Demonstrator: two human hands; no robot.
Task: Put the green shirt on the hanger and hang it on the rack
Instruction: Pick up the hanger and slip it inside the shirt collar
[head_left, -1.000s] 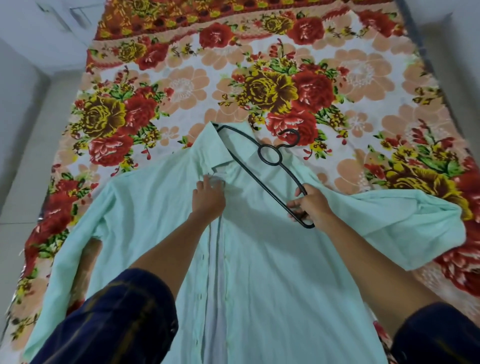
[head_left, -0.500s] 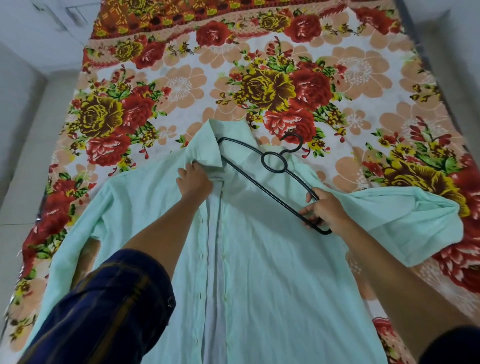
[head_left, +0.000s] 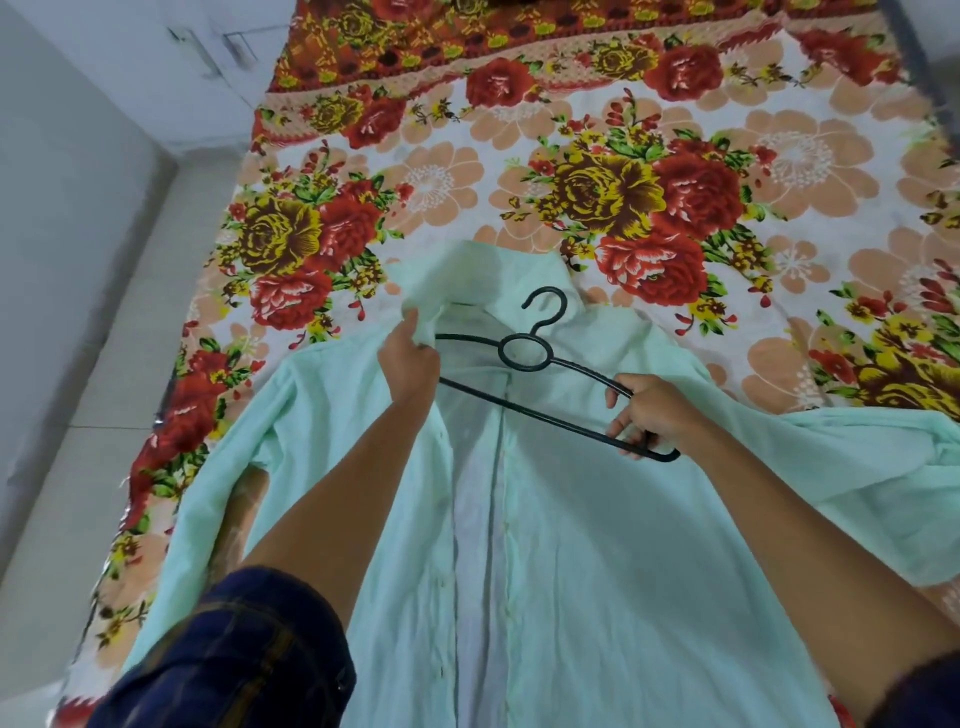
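Green shirt (head_left: 597, 519) spread open-fronted on the floral bedsheet (head_left: 675, 171), left hand (head_left: 410, 358) pinching its collar while right hand (head_left: 654, 410) grips the black hanger (head_left: 524, 353) lying over the neckline.

Both arms stretched forward, forearms bare, dark sleeves rolled up. Left hand (head_left: 410, 361) pinching with thumb up; right hand (head_left: 652, 413) curled closed, knuckles up, wrist bent inward.

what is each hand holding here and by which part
The left hand pinches the green shirt at its collar, by the left front edge. The right hand grips the black hanger at its right end.
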